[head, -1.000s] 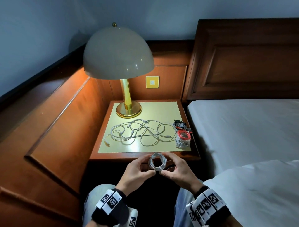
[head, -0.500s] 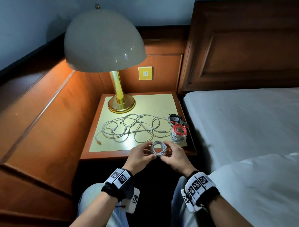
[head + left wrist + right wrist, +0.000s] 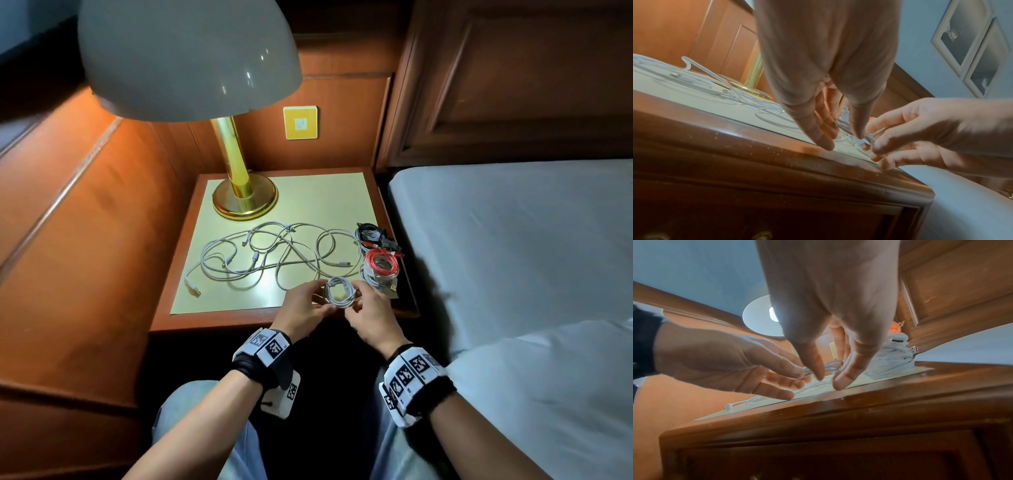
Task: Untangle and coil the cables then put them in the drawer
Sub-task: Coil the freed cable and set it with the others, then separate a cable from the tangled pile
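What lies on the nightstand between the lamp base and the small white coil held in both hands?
In the head view, the loose tangle of white cables sprawls across the nightstand top between the lamp base and the small white coil.

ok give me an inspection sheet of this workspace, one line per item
surface: wooden nightstand with pale yellow top, drawer front below, shut as far as seen.
job's things: small coiled white cable held over the front edge; loose tangled white cables mid-top.
clutter: brass lamp with grey dome shade at the back left.
grips: left hand and right hand both pinch the coil.
cables: bundled red, white and black cables at the right edge.
surroundings: white bed to the right, wood wall panels, yellow wall plate.
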Demonstrator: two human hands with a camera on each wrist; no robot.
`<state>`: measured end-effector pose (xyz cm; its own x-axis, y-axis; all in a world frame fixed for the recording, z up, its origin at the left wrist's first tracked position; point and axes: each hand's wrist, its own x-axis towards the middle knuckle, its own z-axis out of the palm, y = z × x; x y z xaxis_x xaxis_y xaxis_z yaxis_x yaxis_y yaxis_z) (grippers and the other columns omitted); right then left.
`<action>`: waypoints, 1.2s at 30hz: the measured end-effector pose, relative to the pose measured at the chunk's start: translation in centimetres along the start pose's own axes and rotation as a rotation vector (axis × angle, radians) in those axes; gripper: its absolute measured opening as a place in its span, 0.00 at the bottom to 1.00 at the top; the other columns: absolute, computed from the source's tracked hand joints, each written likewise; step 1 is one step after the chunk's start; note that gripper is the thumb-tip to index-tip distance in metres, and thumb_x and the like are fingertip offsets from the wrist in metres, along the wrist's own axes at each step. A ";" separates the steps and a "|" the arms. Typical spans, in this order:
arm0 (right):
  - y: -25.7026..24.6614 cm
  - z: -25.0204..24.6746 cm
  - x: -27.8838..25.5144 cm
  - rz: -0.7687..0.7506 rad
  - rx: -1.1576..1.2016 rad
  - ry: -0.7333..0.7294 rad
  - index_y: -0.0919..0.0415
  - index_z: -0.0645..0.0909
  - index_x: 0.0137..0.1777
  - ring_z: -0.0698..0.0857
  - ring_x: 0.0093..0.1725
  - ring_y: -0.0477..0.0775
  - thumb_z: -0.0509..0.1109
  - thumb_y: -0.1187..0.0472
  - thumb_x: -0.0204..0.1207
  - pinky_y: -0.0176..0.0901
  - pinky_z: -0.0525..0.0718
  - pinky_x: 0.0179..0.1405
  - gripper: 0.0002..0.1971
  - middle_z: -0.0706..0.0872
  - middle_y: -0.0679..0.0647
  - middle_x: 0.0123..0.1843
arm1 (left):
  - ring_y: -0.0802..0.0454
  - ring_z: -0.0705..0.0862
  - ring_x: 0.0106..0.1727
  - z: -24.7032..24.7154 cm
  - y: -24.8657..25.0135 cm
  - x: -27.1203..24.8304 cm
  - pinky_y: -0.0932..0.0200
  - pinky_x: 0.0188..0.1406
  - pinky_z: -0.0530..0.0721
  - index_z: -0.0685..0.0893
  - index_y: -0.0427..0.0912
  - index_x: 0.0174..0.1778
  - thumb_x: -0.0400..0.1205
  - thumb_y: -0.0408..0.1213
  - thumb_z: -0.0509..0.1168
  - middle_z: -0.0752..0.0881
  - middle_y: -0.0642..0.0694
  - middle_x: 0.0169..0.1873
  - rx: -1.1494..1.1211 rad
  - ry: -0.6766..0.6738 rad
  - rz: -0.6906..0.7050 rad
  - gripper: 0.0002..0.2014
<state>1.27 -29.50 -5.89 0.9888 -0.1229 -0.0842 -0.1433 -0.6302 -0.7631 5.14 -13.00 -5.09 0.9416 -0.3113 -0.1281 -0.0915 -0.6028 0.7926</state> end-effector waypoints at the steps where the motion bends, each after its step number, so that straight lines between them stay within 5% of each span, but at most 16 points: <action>1: 0.0 0.1 0.1 -0.001 -0.010 0.001 0.60 0.79 0.73 0.86 0.58 0.58 0.72 0.69 0.76 0.51 0.85 0.65 0.24 0.86 0.58 0.62 | 0.56 0.85 0.55 0.2 -0.2 0.3 0.79 0.53 0.75 0.82 0.40 0.73 0.77 0.34 0.77 0.89 0.44 0.60 0.004 -0.004 -0.011 0.27; 12: -0.3 1.4 0.3 0.001 -0.091 -0.024 0.64 0.74 0.77 0.84 0.62 0.60 0.69 0.63 0.78 0.47 0.79 0.69 0.26 0.85 0.62 0.63 | 0.46 0.83 0.52 1.1 -1.2 2.6 0.60 0.52 0.76 0.83 0.42 0.72 0.77 0.39 0.77 0.84 0.41 0.52 0.134 0.024 -0.041 0.26; 17: -0.6 1.3 0.3 0.002 -0.092 -0.019 0.65 0.74 0.77 0.84 0.62 0.60 0.68 0.63 0.79 0.43 0.77 0.67 0.25 0.84 0.62 0.65 | 0.44 0.84 0.55 1.3 -1.2 2.9 0.62 0.57 0.76 0.85 0.41 0.70 0.77 0.41 0.77 0.81 0.42 0.53 0.148 0.018 -0.062 0.24; 23: -0.9 1.0 -0.2 -0.017 -0.092 -0.012 0.64 0.73 0.77 0.84 0.62 0.60 0.68 0.63 0.79 0.42 0.78 0.66 0.25 0.83 0.62 0.67 | 0.53 0.78 0.48 1.3 -1.7 2.1 0.71 0.53 0.70 0.79 0.41 0.76 0.78 0.44 0.78 0.79 0.45 0.52 0.141 0.039 -0.059 0.31; 27: -1.2 0.5 -0.9 -0.058 -0.090 0.039 0.65 0.75 0.75 0.82 0.66 0.57 0.68 0.64 0.80 0.31 0.72 0.65 0.23 0.80 0.60 0.69 | 0.55 0.80 0.48 0.7 -2.6 0.9 0.71 0.55 0.73 0.82 0.42 0.73 0.79 0.40 0.75 0.81 0.46 0.51 0.095 0.077 -0.033 0.25; 31: -1.9 0.2 -0.8 -0.124 -0.103 0.052 0.64 0.76 0.75 0.81 0.69 0.54 0.67 0.65 0.82 0.25 0.67 0.67 0.22 0.79 0.58 0.71 | 0.51 0.85 0.49 -0.6 -3.4 0.8 0.61 0.59 0.83 0.82 0.41 0.72 0.82 0.36 0.71 0.81 0.46 0.53 0.040 0.143 -0.039 0.21; 36: -2.8 0.2 0.9 -0.160 -0.126 0.060 0.65 0.80 0.71 0.82 0.67 0.55 0.66 0.66 0.81 0.34 0.74 0.67 0.19 0.81 0.58 0.67 | 0.48 0.83 0.59 -1.4 -3.7 3.3 0.51 0.65 0.82 0.77 0.47 0.78 0.84 0.33 0.67 0.79 0.43 0.62 0.183 0.127 0.032 0.25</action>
<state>2.53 -27.66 -3.92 0.9957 -0.0565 0.0732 0.0081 -0.7356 -0.6773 9.07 -10.77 -7.61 0.9694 -0.2448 -0.0196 -0.1684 -0.7208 0.6724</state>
